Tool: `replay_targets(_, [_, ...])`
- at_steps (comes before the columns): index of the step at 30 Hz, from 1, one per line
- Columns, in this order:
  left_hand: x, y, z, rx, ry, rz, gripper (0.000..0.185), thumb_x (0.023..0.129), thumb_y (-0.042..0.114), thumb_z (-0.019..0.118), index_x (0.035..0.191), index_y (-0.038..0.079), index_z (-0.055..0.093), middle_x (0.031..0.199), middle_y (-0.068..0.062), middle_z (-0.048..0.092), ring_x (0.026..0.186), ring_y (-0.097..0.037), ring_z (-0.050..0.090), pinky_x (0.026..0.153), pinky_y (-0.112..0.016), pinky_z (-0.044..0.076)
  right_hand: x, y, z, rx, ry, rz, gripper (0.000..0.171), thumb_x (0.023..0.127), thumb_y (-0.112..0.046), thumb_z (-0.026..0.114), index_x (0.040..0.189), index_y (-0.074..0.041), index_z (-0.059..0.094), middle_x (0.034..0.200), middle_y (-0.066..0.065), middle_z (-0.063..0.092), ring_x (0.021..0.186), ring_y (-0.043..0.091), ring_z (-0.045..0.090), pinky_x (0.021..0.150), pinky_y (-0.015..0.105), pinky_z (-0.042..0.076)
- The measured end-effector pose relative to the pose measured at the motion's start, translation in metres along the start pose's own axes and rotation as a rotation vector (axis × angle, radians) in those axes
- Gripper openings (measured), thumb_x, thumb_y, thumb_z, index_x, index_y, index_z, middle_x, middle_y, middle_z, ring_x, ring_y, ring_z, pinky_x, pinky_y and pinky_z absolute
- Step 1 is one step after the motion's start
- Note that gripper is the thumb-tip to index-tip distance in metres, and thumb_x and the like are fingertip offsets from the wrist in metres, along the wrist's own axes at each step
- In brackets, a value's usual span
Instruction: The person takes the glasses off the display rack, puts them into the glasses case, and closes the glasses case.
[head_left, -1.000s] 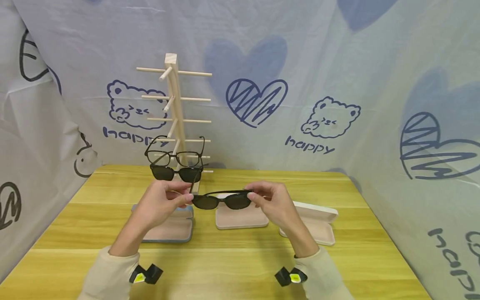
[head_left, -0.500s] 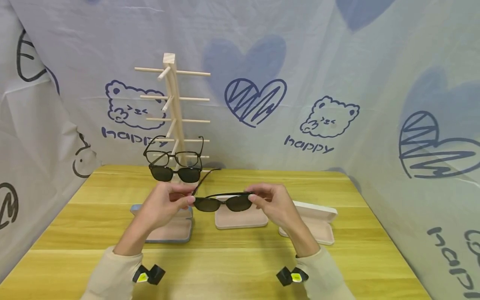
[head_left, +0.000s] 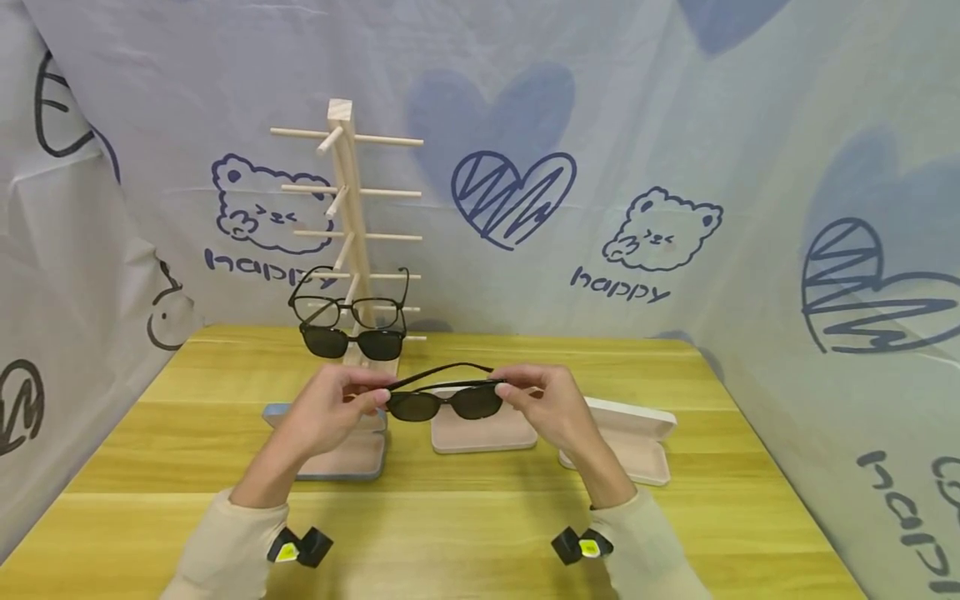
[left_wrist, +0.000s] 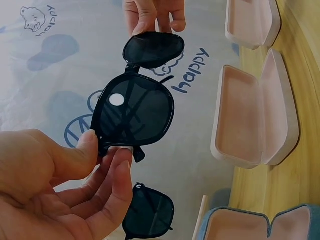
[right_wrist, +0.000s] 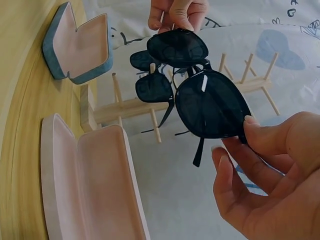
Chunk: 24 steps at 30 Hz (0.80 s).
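Head view: sunglasses (head_left: 447, 402) held level in the air in front of the wooden rack (head_left: 351, 225), above the open pink case (head_left: 483, 432). Left hand (head_left: 330, 410) pinching the frame's left end between thumb and forefinger; right hand (head_left: 546, 406) pinching the right end likewise. One temple swung out behind the lenses, thin and hard to follow. Two more pairs, clear glasses (head_left: 347, 307) over dark glasses (head_left: 352, 342), hanging low on the rack. Blue case (head_left: 345, 454) partly covered by the left hand; white case (head_left: 630, 442) right of the pink case, partly behind the right wrist.

Left wrist view: thumb and curled fingers (left_wrist: 116, 172) of left hand (left_wrist: 60, 195) gripping the sunglasses (left_wrist: 134, 111) at the hinge; palm cut off at the edge. Pink case (left_wrist: 252, 120) seen with lid open, inside bare.

Right wrist view: right hand (right_wrist: 270, 175) nipping the sunglasses (right_wrist: 210, 102) at the rim, lower fingers loosely bent. Rack (right_wrist: 150, 107) behind, mostly masked by lenses; blue case (right_wrist: 77, 45) open beyond it.
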<state>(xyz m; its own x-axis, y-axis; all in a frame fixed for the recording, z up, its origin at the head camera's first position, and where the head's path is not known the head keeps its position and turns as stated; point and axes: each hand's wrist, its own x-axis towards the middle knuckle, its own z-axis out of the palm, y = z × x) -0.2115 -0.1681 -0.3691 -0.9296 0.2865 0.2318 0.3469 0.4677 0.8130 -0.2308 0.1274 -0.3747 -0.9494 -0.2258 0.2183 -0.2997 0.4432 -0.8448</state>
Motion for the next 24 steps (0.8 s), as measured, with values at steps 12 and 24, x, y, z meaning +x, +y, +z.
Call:
replay_targets(12, [-0.002, -0.006, 0.001, 0.057, -0.012, -0.017, 0.022, 0.099, -0.002, 0.063, 0.117, -0.006, 0.074, 0.107, -0.021, 0.076, 0.081, -0.016, 0.066, 0.066, -0.023, 0.055, 0.001, 0.007, 0.003, -0.004, 0.012, -0.007, 0.014, 0.092, -0.008, 0.077, 0.105, -0.007, 0.081, 0.107, 0.013, 0.079, 0.092, 0.021, 0.072, 0.079, 0.029, 0.058])
replay_targets(24, [-0.007, -0.013, -0.003, 0.092, -0.024, -0.023, 0.019, 0.1, 0.0, 0.062, 0.113, -0.003, 0.076, 0.104, -0.017, 0.076, 0.083, -0.015, 0.067, 0.068, -0.023, 0.055, 0.001, 0.009, 0.012, 0.005, -0.033, -0.02, 0.014, 0.093, -0.007, 0.076, 0.106, -0.004, 0.08, 0.107, 0.016, 0.078, 0.086, 0.018, 0.073, 0.074, 0.024, 0.057])
